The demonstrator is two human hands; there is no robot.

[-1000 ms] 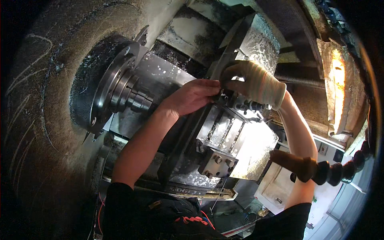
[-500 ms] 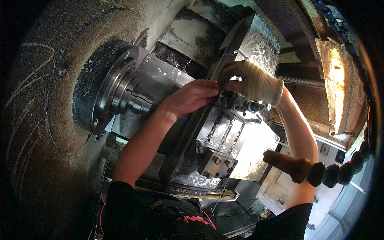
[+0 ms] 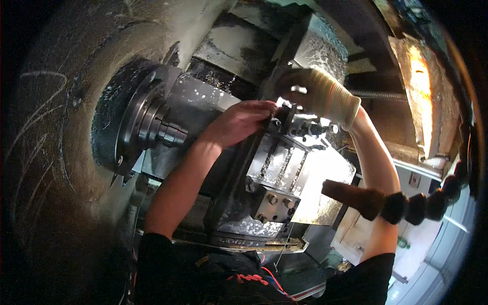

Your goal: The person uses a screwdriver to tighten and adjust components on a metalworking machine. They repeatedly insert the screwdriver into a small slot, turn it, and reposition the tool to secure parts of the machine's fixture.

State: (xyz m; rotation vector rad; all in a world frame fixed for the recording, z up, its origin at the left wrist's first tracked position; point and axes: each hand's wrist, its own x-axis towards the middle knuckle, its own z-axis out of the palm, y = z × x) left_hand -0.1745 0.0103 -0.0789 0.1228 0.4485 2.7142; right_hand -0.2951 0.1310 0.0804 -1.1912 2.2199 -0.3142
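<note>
Head view: dark metal block (image 3: pixel 287 121) is at the upper end of the slotted plate (image 3: pixel 278 163), below and between both hands. Left hand (image 3: pixel 242 122), bare, comes in from the left, fingertips at the block's upper left edge; grip drawn together, can't tell if it pinches anything. Gloved right hand (image 3: pixel 319 95) curls over from upper right, grip shadowed, state unclear. Neither clearly nearer. Block has glints, bolts (image 3: pixel 311 129) on its right; long axis unreadable.

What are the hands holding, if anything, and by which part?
I can't tell: the bare left hand and gloved right hand are near the metal mount, but any grip is hidden.
</note>
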